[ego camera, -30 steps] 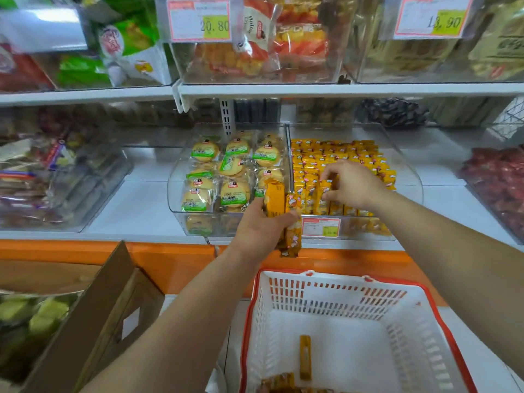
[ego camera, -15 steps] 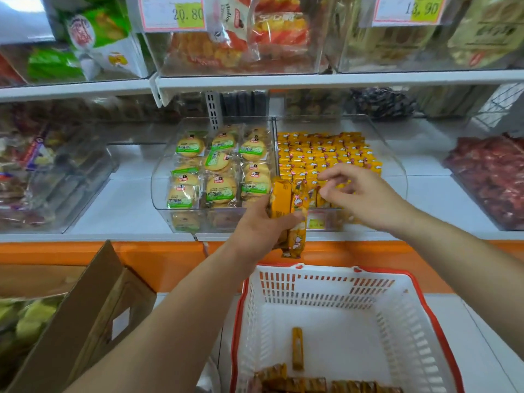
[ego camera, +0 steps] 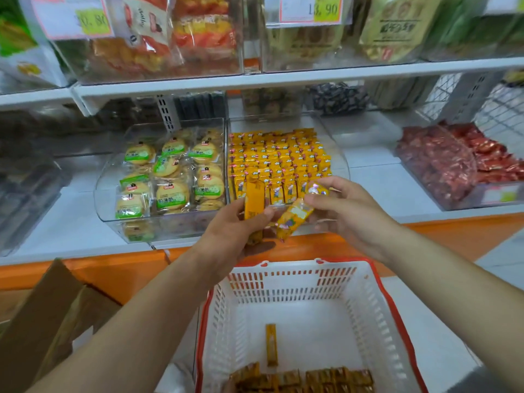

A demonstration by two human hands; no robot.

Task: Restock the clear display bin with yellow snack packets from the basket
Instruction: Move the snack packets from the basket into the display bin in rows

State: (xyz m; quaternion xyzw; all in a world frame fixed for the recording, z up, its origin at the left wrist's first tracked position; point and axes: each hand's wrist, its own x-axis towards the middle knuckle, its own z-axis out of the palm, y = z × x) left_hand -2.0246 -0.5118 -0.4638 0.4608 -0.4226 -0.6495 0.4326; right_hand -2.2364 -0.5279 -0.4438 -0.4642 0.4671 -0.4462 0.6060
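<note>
Just in front of the clear display bin point(ego camera: 341, 165), the left hand point(ego camera: 226, 236) grips a stack of yellow snack packets point(ego camera: 254, 199), fingers point(ego camera: 265, 215) curled round it. The right hand point(ego camera: 348, 211) pinches one packet point(ego camera: 296, 215) beside that stack. Below the bin, the basket point(ego camera: 292, 275) holds more packets point(ego camera: 306, 378).

On upper-right price tag point(ego camera: 310, 8): "13.90", slightly blurred. On upper-left price tag point(ego camera: 72, 18): ".80" legible, leading digits smeared. Green labels on biscuit packs point(ego camera: 171, 198): Chinese characters, too soft to read. On gold bag point(ego camera: 397, 26): Chinese print, blurred. Print on yellow snack packets point(ego camera: 283, 157): too small. On red-snack bin tag point(ego camera: 502, 195): unreadable.
</note>
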